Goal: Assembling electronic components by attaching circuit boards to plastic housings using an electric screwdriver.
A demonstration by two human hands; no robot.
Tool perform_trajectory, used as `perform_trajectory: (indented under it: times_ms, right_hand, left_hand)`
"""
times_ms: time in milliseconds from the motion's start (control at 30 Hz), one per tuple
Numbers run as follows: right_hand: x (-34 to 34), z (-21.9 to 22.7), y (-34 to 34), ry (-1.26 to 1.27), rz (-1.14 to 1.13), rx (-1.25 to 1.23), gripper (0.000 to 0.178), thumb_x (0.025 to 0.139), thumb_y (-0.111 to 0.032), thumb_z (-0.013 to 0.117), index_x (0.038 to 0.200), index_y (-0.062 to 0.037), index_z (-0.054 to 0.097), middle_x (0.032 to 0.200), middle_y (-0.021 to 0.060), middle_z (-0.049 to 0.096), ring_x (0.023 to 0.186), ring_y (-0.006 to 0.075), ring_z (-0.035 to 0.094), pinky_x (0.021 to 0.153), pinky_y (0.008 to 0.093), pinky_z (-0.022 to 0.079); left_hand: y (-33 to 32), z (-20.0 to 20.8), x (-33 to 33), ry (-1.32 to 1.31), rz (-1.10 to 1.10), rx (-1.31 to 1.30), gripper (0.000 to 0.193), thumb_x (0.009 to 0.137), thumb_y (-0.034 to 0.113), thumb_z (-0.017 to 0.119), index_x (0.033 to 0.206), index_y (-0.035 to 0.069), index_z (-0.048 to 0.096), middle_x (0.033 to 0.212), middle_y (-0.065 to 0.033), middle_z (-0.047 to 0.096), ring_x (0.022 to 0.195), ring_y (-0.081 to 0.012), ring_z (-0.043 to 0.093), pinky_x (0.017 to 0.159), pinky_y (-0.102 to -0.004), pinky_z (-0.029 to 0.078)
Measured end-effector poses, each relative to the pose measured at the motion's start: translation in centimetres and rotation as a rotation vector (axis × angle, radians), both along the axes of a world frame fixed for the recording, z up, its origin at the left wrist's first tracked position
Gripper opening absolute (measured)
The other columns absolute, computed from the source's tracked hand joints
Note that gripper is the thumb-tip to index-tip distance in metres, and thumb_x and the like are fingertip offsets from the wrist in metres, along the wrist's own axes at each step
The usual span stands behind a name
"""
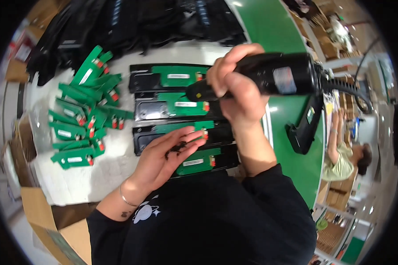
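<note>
My right hand [242,90] is wrapped around a black electric screwdriver [276,73] with a coiled cord. Its tip points left, over the second of several black plastic housings [150,110] lined up in a column. In each housing lies a green circuit board [170,109] with a white label and a red part at its right end. Small dark screws [176,149], as far as I can make out, rest in my cupped left hand [152,163]. That hand hovers over the lower housings and hides part of them.
Loose green circuit boards [68,132] are heaped on the white work surface [115,176] at left. Black bundled pieces [132,22] lie along the far side. A black pistol-shaped object [304,132] is on the green tabletop [281,117]. An open cardboard box [40,210] stands lower left; another person [340,161] is far right.
</note>
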State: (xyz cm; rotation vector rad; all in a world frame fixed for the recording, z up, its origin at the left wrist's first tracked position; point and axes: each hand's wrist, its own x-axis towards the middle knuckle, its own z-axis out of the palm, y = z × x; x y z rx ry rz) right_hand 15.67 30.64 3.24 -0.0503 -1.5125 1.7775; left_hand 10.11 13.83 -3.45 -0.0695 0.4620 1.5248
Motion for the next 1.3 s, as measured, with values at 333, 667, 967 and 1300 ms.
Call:
perform_trajectory:
  times_ms: [333, 667, 967, 1300]
  right_hand:
    - [-3.0, -2.4, 1.0, -0.051, -0.039, -0.034, 0.021, 0.067, 0.002, 0.052, 0.088, 0.0033, 0.049, 0.063, 0.0061, 0.051, 0.05, 0.0122, 0.049, 0.049, 0.0249, 0.042]
    - [-4.5, -1.8, 0.8, -0.217, -0.041, 0.106, 0.015, 0.068, -0.001, 0.048, 0.083, 0.0017, 0.047, 0.057, 0.0071, 0.046, 0.046, 0.0134, 0.041, 0.048, 0.0269, 0.036]
    - [-4.6, -1.7, 0.9, -0.258, -0.014, 0.126, 0.015, 0.067, 0.001, 0.048, 0.082, 0.0004, 0.047, 0.057, 0.0067, 0.047, 0.046, 0.0137, 0.041, 0.048, 0.0269, 0.036]
    - [1.1, 5.0, -3.2, 0.113, 0.319, 0.163, 0.025, 0.07, -0.011, 0.063, 0.086, -0.0114, 0.045, 0.054, -0.0072, 0.052, 0.042, 0.0023, 0.048, 0.04, 0.0141, 0.034]
  left_hand:
    - [-1.7, -1.6, -0.7, 0.079, 0.028, -0.042, 0.018, 0.09, 0.01, 0.047, 0.102, -0.002, 0.053, 0.096, -0.0143, 0.061, 0.087, -0.0206, 0.062, 0.078, -0.0267, 0.051]
    - [-1.4, -1.7, -1.0, 0.08, 0.07, -0.098, 0.017, 0.085, 0.008, 0.055, 0.101, 0.0, 0.057, 0.091, -0.0085, 0.061, 0.083, -0.0145, 0.061, 0.074, -0.0223, 0.051]
    - [-1.0, -2.1, -1.5, 0.012, 0.184, -0.122, 0.017, 0.085, 0.007, 0.055, 0.101, 0.002, 0.057, 0.091, -0.0064, 0.061, 0.081, -0.0112, 0.059, 0.073, -0.0209, 0.05]
    - [-0.2, -2.5, -1.5, -0.158, 0.205, 0.06, 0.015, 0.087, 0.014, 0.054, 0.096, 0.004, 0.058, 0.087, -0.0047, 0.061, 0.075, -0.0094, 0.059, 0.066, -0.0194, 0.051]
